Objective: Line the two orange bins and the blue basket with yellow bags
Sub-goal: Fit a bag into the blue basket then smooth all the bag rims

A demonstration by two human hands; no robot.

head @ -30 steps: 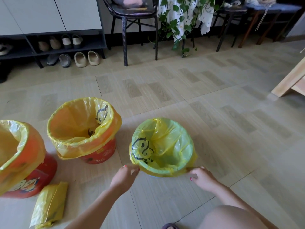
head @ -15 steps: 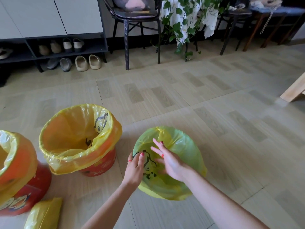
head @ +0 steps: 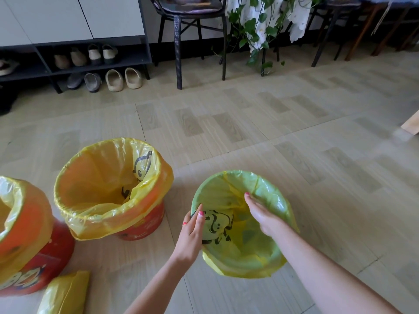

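A shoe rack (head: 74, 62) with slippers, a black chair (head: 190, 23) and a trailing plant (head: 256, 26) line the far wall. On the floor (head: 294, 132), two orange bins, one at far left (head: 29, 257) and one beside it (head: 140, 225), wear yellow bags. A folded yellow bag (head: 65, 293) lies near left. At centre, my left hand (head: 190, 236), fingers together, presses the blue basket's bag (head: 267, 200) at its left rim; my right hand (head: 263, 214), fingers extended, reaches inside.

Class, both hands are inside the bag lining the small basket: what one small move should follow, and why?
Probably press the thin yellow plastic bag flat against the basket's inner wall: the right hand and left hand are inside, and the film there looks crumpled.
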